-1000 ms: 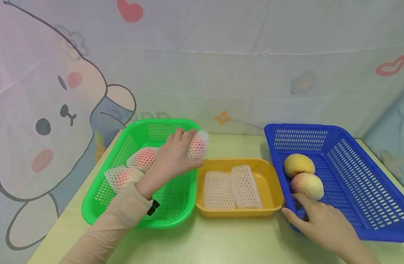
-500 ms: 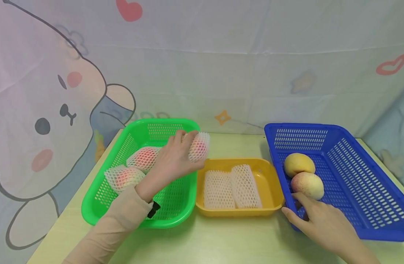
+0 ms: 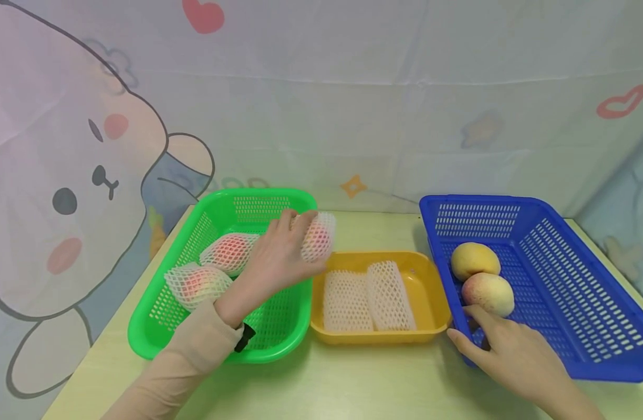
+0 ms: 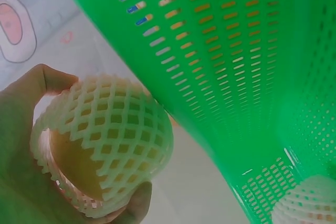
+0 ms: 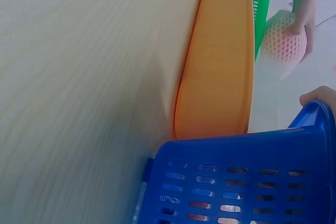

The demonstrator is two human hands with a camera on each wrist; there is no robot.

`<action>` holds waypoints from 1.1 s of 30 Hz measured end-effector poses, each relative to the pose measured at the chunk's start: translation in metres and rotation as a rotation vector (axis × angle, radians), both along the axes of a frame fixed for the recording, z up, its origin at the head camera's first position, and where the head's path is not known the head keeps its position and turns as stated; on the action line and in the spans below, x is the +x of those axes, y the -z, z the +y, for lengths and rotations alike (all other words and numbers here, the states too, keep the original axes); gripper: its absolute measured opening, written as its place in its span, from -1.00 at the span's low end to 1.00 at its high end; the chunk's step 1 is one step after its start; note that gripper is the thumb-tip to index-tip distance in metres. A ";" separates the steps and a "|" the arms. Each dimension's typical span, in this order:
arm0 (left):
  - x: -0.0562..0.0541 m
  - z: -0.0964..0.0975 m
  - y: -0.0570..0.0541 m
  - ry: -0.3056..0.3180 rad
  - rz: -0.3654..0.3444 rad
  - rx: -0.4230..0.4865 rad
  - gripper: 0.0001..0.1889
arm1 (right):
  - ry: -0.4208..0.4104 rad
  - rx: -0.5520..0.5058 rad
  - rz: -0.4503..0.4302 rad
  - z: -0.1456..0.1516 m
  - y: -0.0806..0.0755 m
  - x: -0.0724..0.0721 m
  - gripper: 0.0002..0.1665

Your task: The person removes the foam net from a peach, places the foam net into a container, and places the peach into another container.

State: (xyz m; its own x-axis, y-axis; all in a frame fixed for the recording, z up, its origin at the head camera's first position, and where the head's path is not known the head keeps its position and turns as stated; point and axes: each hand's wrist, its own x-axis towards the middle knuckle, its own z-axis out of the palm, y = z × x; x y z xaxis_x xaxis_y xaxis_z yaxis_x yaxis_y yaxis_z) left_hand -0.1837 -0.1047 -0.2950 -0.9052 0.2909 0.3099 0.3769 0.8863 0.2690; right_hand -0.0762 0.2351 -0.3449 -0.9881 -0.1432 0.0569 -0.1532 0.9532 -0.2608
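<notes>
My left hand [image 3: 279, 251] holds a peach in a white foam net [image 3: 318, 236] above the green basket's right rim. In the left wrist view, thumb and fingers curl round the netted peach [image 4: 113, 140], which shows bare at the net's open end. Two more netted peaches, one farther back [image 3: 229, 252] and one nearer [image 3: 195, 286], lie in the green basket [image 3: 295, 344]. My right hand [image 3: 516, 353] grips the near left rim of the blue basket [image 3: 579, 268], thumb outside and fingers inside. A yellow peach [image 3: 475, 262] and a pinkish peach [image 3: 488, 294] lie beside that hand.
Between the baskets stands a shallow yellow tray [image 3: 432, 300] with two foam nets, a left one [image 3: 348, 300] and a right one [image 3: 391, 296], lying flat. All stand on a pale wooden table [image 3: 374, 379]. A printed cloth [image 3: 353, 105] hangs behind.
My left hand has drifted slightly right and down with the netted peach. The right hand keeps its grip on the blue basket's rim.
</notes>
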 end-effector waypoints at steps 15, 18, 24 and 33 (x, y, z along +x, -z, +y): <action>0.007 0.004 -0.007 0.016 -0.010 -0.032 -0.21 | -0.002 0.003 0.001 0.001 0.001 0.000 -0.50; 0.010 0.005 -0.010 0.028 0.000 -0.043 -0.20 | -0.001 0.002 -0.001 0.000 0.001 0.000 -0.49; 0.015 0.006 -0.014 0.055 0.037 -0.050 -0.21 | -0.002 0.002 -0.007 0.000 0.001 -0.001 -0.46; 0.025 0.008 -0.021 0.085 0.071 -0.048 -0.23 | -0.004 -0.005 -0.005 0.001 0.002 -0.001 -0.45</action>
